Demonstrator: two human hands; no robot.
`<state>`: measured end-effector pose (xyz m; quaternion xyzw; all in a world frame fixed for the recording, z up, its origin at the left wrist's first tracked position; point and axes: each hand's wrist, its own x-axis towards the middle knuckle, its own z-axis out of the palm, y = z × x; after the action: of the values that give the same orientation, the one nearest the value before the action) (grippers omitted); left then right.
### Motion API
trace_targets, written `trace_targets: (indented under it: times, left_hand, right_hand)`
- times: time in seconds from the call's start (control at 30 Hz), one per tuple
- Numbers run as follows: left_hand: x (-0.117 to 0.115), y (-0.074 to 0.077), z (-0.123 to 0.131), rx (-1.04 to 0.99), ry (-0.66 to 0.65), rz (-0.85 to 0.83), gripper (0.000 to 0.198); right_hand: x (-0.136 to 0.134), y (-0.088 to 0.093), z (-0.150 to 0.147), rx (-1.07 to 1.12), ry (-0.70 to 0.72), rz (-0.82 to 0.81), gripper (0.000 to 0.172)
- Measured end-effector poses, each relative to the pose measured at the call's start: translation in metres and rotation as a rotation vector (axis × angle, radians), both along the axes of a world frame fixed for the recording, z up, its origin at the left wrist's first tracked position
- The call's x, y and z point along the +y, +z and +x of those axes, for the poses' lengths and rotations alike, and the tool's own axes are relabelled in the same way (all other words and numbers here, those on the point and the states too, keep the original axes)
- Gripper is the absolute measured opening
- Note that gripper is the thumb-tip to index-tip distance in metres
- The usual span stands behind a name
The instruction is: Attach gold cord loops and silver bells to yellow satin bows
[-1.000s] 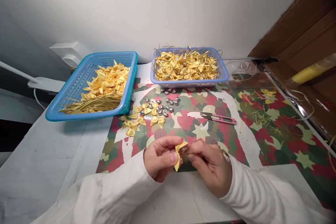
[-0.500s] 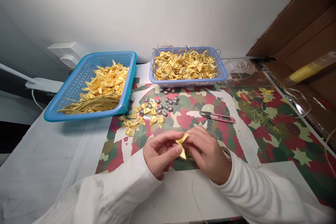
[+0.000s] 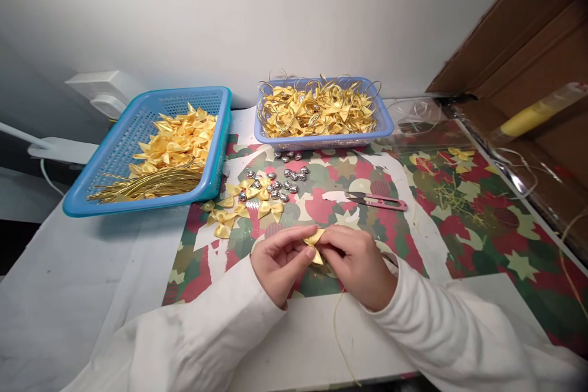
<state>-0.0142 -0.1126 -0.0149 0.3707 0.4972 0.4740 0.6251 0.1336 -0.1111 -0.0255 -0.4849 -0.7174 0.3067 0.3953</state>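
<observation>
My left hand (image 3: 275, 260) and my right hand (image 3: 356, 263) meet over the patterned paper and both pinch one small gold ribbon bow (image 3: 315, 244). A thin gold thread (image 3: 337, 334) trails from under my right hand toward me. Just beyond my hands lie several loose gold bows (image 3: 239, 203) and a scatter of small silver beads (image 3: 280, 182). Pink thread snips (image 3: 377, 201) lie to the right of the beads.
A teal basket (image 3: 114, 156) at the left holds gold bows and a bundle of gold wires. A lilac basket (image 3: 384, 125) at the back holds bows with gold loops. Cardboard (image 3: 519, 43) and a yellow tube (image 3: 535, 114) stand at the right.
The bow has turned from upright to lying flatter between my fingers, and both hands have drawn closer together around it. The view has shifted slightly.
</observation>
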Motion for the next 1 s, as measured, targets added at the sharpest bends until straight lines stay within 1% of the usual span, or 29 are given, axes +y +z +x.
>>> trace_targets:
  times: [0.1,0.17,0.3,0.43,0.7,0.77,0.87,1.0]
  left_hand:
    - [0.001,-0.003,-0.002,0.037,-0.043,-0.009,0.027]
    - [0.002,-0.004,-0.003,0.043,-0.066,-0.044,0.029]
    - [0.001,-0.002,-0.001,0.036,-0.022,-0.115,0.029]
    - [0.002,0.000,0.001,-0.013,-0.012,-0.151,0.030]
    - [0.002,0.000,0.000,-0.025,-0.023,-0.164,0.031]
    - [0.002,-0.001,-0.001,-0.056,-0.013,-0.171,0.033]
    - [0.004,-0.003,-0.003,-0.160,0.003,-0.191,0.035]
    - [0.008,-0.002,-0.007,-0.316,-0.026,-0.256,0.030]
  right_hand:
    - [-0.001,0.000,0.000,0.013,0.004,-0.004,0.021]
    - [-0.001,0.000,0.000,0.018,0.003,-0.013,0.021]
    - [-0.001,0.000,0.000,0.027,-0.003,-0.018,0.020]
    - [0.000,0.000,0.000,0.040,0.001,-0.014,0.020]
    - [0.000,0.002,-0.002,0.049,-0.005,-0.007,0.020]
    - [0.000,0.005,-0.002,0.038,-0.006,-0.007,0.018]
    - [0.000,0.010,-0.001,0.015,-0.005,0.006,0.014]
    - [-0.002,0.015,0.002,0.008,0.002,0.027,0.015]
